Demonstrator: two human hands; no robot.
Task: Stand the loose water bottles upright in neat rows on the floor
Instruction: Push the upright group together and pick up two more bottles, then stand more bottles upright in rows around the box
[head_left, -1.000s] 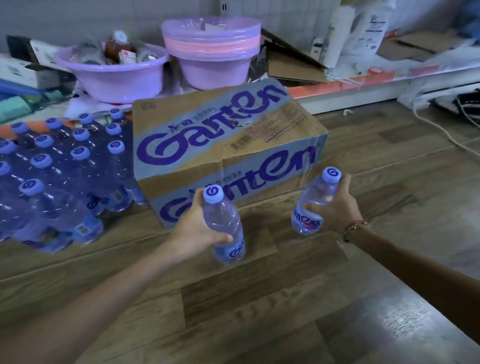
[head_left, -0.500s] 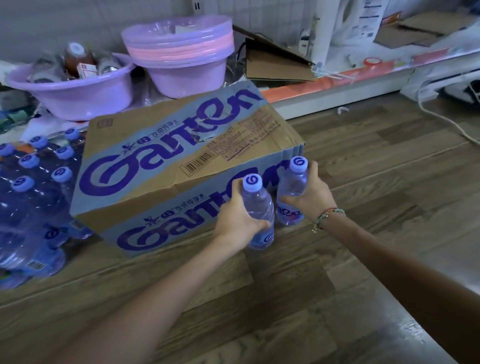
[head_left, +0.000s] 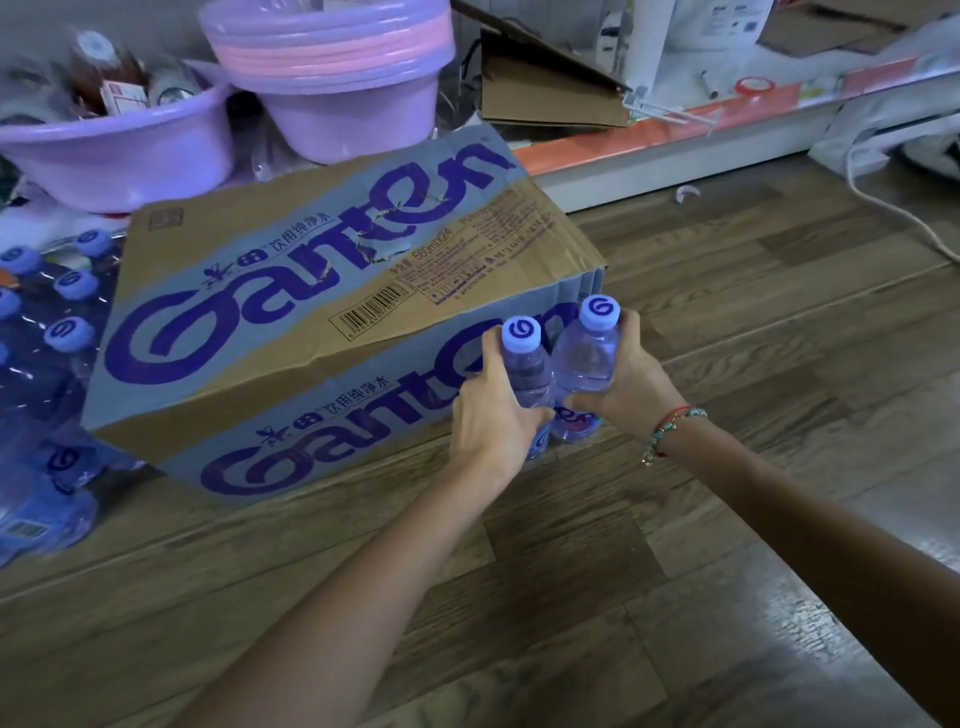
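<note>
Two clear water bottles with pale blue caps stand side by side on the wooden floor, right against the front right corner of the Ganten carton. My left hand grips the left bottle around its body. My right hand grips the right bottle. The two bottles touch each other. Both look upright with their bases on or very near the floor.
A wrapped pack of several blue-capped bottles sits left of the carton. Purple basins and cardboard lie behind it. A white cord runs over the floor at the right. Bare wooden floor stretches in front.
Both hands have carried their bottles forward and together, from apart in the air to side by side against the carton's front corner. The view has shifted closer to the carton.
</note>
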